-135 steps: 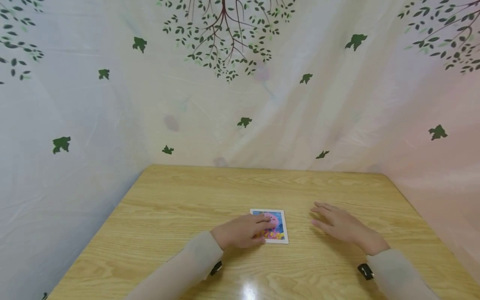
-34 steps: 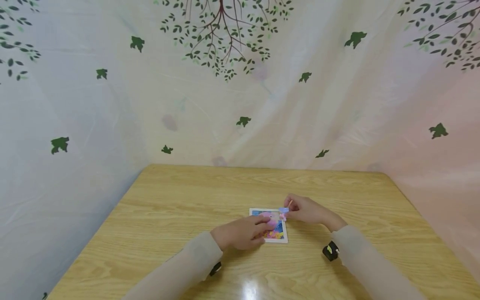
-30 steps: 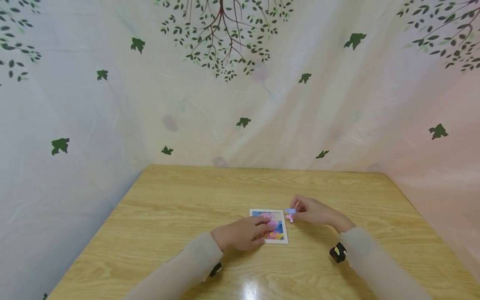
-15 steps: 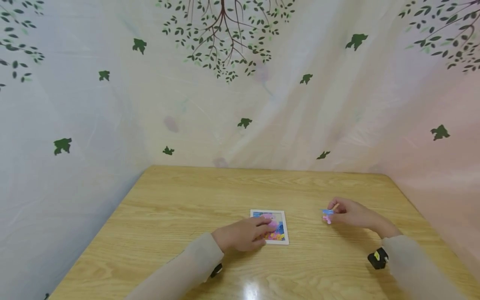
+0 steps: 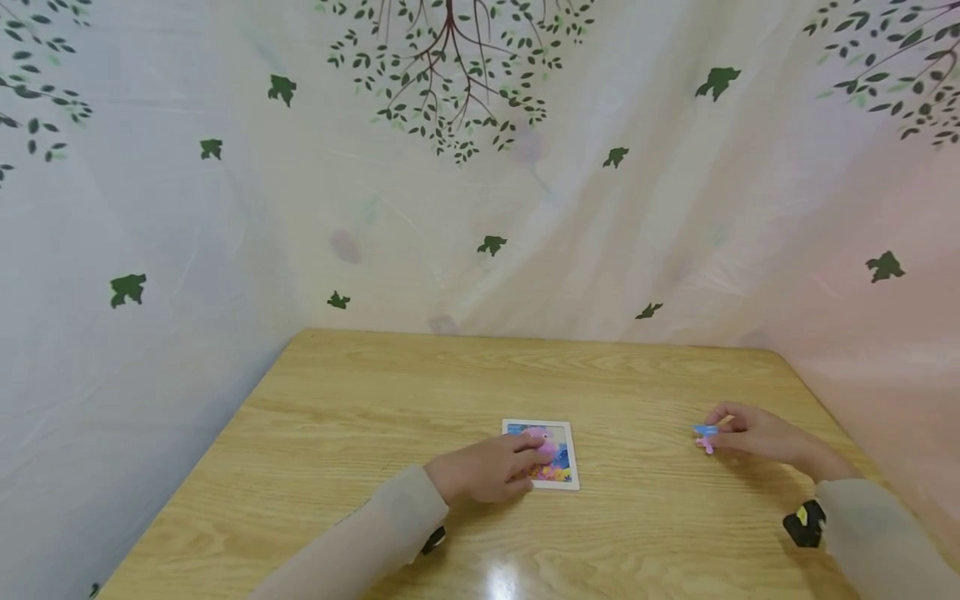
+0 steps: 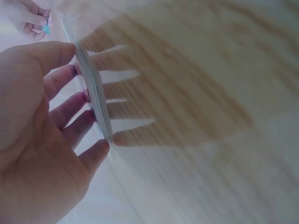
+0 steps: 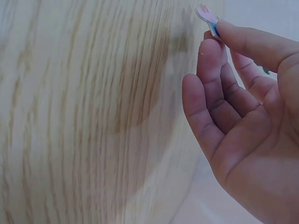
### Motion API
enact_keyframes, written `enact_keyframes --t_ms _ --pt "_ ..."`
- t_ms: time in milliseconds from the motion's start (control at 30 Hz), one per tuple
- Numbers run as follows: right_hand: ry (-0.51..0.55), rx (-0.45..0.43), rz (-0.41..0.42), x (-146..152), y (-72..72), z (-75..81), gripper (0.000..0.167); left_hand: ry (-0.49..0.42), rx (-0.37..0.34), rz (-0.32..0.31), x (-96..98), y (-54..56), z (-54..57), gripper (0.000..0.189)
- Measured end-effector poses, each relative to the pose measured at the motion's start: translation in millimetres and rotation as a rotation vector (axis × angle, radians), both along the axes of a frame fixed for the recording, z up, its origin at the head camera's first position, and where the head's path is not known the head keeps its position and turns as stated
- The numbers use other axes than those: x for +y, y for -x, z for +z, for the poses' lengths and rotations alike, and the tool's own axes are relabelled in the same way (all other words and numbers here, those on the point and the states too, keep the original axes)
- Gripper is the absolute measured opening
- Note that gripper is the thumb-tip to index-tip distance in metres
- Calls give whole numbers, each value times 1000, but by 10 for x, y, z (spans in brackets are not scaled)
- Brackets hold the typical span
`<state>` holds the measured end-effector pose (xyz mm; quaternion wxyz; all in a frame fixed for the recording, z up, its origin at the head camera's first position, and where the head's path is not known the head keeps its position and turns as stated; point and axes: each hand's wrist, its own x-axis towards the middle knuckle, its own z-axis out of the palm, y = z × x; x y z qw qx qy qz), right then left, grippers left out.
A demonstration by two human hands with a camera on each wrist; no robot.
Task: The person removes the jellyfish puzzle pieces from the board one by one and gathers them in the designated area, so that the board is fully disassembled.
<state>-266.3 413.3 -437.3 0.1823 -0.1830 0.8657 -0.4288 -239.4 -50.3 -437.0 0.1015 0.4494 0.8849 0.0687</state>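
In the head view a small jigsaw puzzle in a white frame lies on the wooden table. Its picture shows a pink figure over flowers, with a bare cream patch at the upper right corner. My left hand rests on it, fingers extended over its left part, which they hide. In the left wrist view the fingertips touch the puzzle's face and edge. Well to the right, my right hand pinches a blue and pink jigsaw piece between thumb and fingers. The right wrist view shows that piece at the thumb tip.
The wooden table ends at a pale curtain printed with branches and green leaves. Black wrist cameras sit under both sleeves, the right one showing most. The right hand is near the table's right edge.
My right hand, open and empty 4.5 s ago, took the jigsaw piece at the puzzle's upper right corner, then carried it rightward, baring the cream patch. The left hand stays on the puzzle.
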Motion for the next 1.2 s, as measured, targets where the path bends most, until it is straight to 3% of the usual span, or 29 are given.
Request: enact_keyframes --t_ms 533,933,1200 --pt "-114 -17 -102 50 24 -63 32 13 21 -1 6 24 -51 55" --pt "-105 4 -92 18 31 -56 32 -8 2 18 -3 11 -34 55" --pt "-119 21 -103 30 4 -36 38 4 43 -18 -6 0 -25 54"
